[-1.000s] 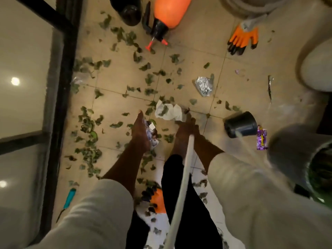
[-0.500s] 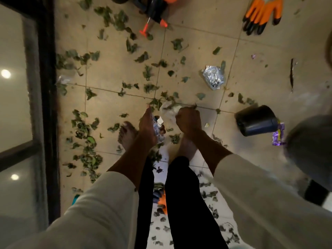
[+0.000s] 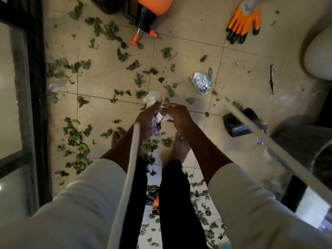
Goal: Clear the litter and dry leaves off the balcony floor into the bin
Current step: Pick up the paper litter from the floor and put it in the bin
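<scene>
Both hands, left (image 3: 146, 116) and right (image 3: 177, 114), clutch crumpled white paper (image 3: 152, 98); the grey bin (image 3: 305, 144) seemingly holds leaves.

Crumpled white paper (image 3: 152, 99): bunched, off the floor, pinched betw. fingertips of both hands, top poking past left fingers (image 3: 156, 105). Purple-white wrapper (image 3: 156, 125): scrunched, under left fingers. Dry leaves (image 3: 77, 139): green, curled, scattered flat on tiles all round, well clear of fingers. Foil ball (image 3: 201, 83): silver, crushed, on floor beyond right fingers (image 3: 169, 106). Bin (image 3: 305, 141): grey, far right of fingers.
</scene>
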Demonstrator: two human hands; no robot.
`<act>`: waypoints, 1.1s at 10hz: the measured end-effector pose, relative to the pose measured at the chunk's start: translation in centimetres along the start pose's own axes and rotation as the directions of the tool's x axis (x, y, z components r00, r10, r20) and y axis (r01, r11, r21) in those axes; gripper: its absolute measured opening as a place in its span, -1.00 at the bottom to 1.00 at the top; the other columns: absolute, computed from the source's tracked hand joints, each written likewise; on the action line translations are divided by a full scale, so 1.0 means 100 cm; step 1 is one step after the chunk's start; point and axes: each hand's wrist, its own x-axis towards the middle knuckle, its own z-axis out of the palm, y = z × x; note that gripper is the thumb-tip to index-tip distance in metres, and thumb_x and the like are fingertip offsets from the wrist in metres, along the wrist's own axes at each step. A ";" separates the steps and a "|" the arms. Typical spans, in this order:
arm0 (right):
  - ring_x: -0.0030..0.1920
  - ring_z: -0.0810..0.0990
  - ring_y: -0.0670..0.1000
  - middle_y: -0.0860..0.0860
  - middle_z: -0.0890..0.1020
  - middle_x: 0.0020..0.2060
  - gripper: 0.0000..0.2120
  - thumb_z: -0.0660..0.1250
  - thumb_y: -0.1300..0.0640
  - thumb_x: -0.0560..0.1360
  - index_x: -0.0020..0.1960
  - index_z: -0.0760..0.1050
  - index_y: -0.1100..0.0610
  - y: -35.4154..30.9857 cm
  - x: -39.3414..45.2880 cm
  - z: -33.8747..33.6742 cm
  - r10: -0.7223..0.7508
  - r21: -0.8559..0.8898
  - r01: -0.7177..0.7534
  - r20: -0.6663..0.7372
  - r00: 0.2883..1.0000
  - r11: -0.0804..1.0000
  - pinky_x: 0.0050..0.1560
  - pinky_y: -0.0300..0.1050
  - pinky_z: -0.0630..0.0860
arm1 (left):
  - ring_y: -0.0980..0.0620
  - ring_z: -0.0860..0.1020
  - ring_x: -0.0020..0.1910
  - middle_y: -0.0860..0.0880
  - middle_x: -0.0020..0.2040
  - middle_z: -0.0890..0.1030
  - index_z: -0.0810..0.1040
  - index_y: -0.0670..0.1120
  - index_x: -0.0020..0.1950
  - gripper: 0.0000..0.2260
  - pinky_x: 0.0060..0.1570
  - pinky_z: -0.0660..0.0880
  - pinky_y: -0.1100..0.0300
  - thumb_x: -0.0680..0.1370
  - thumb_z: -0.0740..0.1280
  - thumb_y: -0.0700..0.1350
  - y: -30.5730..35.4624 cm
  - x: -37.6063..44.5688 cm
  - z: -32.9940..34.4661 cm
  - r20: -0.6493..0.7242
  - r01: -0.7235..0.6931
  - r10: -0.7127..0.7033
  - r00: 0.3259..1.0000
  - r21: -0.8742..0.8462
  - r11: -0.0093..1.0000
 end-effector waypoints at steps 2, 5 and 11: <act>0.03 0.56 0.02 -0.03 0.63 -0.07 -0.85 0.31 0.12 0.54 0.01 0.65 0.07 -0.017 0.020 -0.041 -0.057 -0.076 0.052 -0.059 0.997 0.996 0.15 0.01 0.45 | -0.10 0.54 -0.35 -0.19 -0.16 0.63 0.63 -0.19 0.03 -0.78 -0.31 0.47 0.13 0.51 0.40 -0.06 0.019 -0.001 0.034 -0.182 -0.056 0.047 0.982 -0.045 0.997; 0.55 -0.13 0.20 0.07 -0.22 0.58 -0.32 0.53 0.01 0.41 0.47 0.35 -0.15 -0.035 0.090 -0.105 -0.165 -0.820 -0.065 -0.192 0.967 0.569 0.53 0.15 0.04 | 0.05 0.50 -0.32 -0.04 -0.12 0.58 0.53 -0.07 0.00 -0.68 -0.40 0.45 0.25 0.70 0.03 0.01 0.016 0.023 0.055 -0.012 -0.076 0.076 0.997 0.023 0.997; -0.17 0.64 0.06 0.07 0.67 -0.12 -0.69 0.53 0.23 0.29 -0.03 0.51 0.09 -0.055 0.061 0.038 -0.386 -0.266 0.329 -0.202 0.900 0.906 -0.17 -0.02 0.58 | 0.11 0.52 -0.60 0.07 -0.51 0.58 0.48 -0.21 0.36 -0.58 -0.51 0.51 0.25 0.57 0.32 -0.03 0.060 -0.014 -0.006 -0.217 -0.171 0.122 0.968 -0.226 0.959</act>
